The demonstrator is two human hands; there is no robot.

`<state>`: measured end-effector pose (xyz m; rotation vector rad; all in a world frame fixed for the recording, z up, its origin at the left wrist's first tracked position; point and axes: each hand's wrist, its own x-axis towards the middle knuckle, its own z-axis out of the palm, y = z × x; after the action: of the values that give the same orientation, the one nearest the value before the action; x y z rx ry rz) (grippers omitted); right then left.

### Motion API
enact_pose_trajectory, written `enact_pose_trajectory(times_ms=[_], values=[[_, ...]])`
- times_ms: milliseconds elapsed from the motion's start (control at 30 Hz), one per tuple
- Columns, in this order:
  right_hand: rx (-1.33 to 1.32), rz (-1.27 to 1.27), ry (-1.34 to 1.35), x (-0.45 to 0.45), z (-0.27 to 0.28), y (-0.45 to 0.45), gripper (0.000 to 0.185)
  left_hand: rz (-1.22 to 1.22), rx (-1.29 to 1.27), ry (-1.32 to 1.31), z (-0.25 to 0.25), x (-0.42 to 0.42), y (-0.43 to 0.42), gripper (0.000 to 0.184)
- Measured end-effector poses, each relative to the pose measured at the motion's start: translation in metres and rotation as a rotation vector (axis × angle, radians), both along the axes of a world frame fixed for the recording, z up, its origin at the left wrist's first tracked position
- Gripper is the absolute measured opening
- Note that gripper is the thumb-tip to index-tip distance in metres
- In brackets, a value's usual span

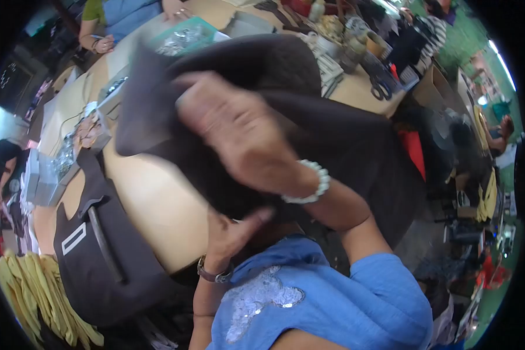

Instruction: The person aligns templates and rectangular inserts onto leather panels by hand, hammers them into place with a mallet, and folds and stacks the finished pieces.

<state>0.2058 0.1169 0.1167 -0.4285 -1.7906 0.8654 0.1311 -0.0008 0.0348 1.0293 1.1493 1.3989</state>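
A large dark brown cloth piece (344,128) is raised and folded over in front of me. My right hand (239,128), with a pale bead bracelet, is on top of it, fingers curled against the cloth and smeared by motion. Below the cloth's lower edge is my left hand (233,233), wearing a wristwatch. Its thumb stretches out to the right, apart from the other fingers, which are partly hidden. To the left lies another dark brown cloth piece (134,286) with a strap and a pale rectangular frame (74,240). A hammer (105,245) rests on it.
Scissors (381,86) lie at the table's far right. A green tray (184,38) of shiny small parts stands at the back, near a co-worker's hand (104,44). Boxes of small parts (55,169) line the left side. Yellow gloves (44,297) hang at lower left.
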Motion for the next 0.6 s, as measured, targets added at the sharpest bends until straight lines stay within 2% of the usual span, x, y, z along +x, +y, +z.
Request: enact_pose_trajectory(times_ms=[33,100,133,167,233,300,333,467,567,600], values=[[-0.196,0.293,0.086,-0.015,0.002,-0.001,0.025,0.204,-0.093,-0.018,-0.007,-0.004,0.000,0.052],[0.006,0.217,-0.019,-0.030,-0.004,0.004,0.025,0.380,0.026,-0.124,-0.016,-0.032,0.003,0.045],[0.109,0.182,-0.068,-0.038,-0.009,0.008,0.025,0.425,0.003,-0.123,-0.015,-0.045,0.002,0.046],[0.303,-0.037,-0.223,-0.040,-0.017,0.016,0.031,0.472,-0.024,-0.126,-0.014,-0.057,0.000,0.046],[0.348,-0.239,-0.490,-0.043,-0.043,0.033,0.039,0.507,-0.090,-0.120,-0.011,-0.076,-0.008,0.047],[0.225,-0.212,-0.777,-0.034,-0.067,0.049,0.054,0.477,-0.169,-0.107,-0.009,-0.089,-0.015,0.049],[0.256,-0.279,-0.902,-0.027,-0.088,0.054,0.060,0.448,-0.149,-0.105,-0.010,-0.093,-0.018,0.055],[0.211,-0.399,-1.196,0.017,-0.124,0.039,0.074,0.678,-0.015,0.324,-0.018,-0.096,-0.036,0.069],[0.093,-0.419,-1.191,0.050,-0.120,0.007,0.076,0.767,-0.108,0.704,0.006,-0.083,-0.057,0.069],[0.092,-0.437,-1.154,0.058,-0.122,0.005,0.075,0.761,-0.105,0.720,0.005,-0.082,-0.062,0.070]])
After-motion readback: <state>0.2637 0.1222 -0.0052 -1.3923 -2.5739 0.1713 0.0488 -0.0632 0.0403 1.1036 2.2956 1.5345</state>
